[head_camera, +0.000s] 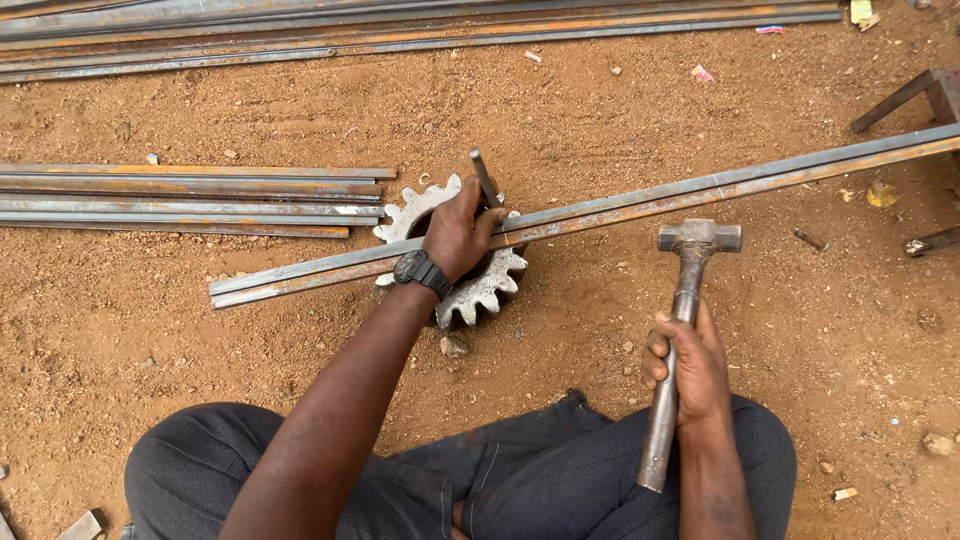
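A stack of rusty flat bars lies on the reddish dirt ground at the left, beside a worn, toothed steel gear that carries a long, rust-streaked angle bar across it. The left hand is closed around a thin upright punch over the gear. To the right, the right hand grips a grey steel hammer, head raised just below the bar.
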